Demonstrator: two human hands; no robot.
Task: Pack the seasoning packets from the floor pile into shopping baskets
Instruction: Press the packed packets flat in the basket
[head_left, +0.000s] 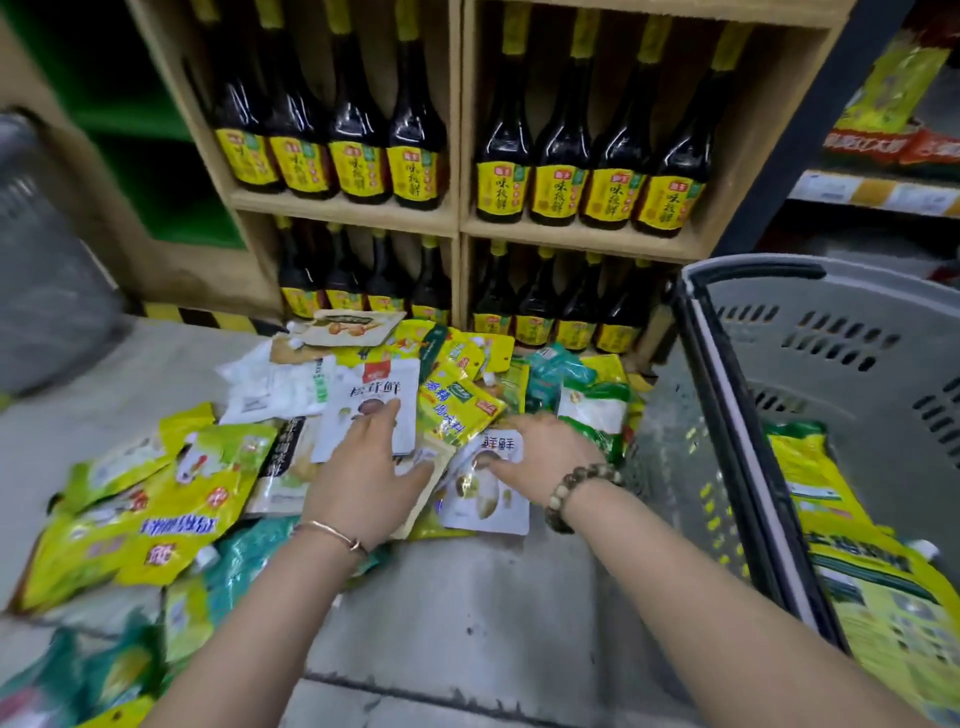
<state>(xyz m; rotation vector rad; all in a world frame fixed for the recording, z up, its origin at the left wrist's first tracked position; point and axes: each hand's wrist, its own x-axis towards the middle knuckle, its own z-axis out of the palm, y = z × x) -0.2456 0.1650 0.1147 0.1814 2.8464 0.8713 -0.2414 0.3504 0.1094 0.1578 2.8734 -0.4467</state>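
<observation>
Packing looks early: the shopping basket (831, 332) at the frame's right holds a few yellow-green packets (826, 499), while most of the pile (156, 514) lies on the floor (467, 613) from lower left to centre. The left hand (363, 467) lies flat, fingers spread, on 1 white packet (371, 395); the right hand (545, 452) rests loosely open on a 2nd white packet (483, 504) just beside it. Both lie face up, long axes running roughly bottom to top of the frame, tops toward the shelf (457, 218).
</observation>
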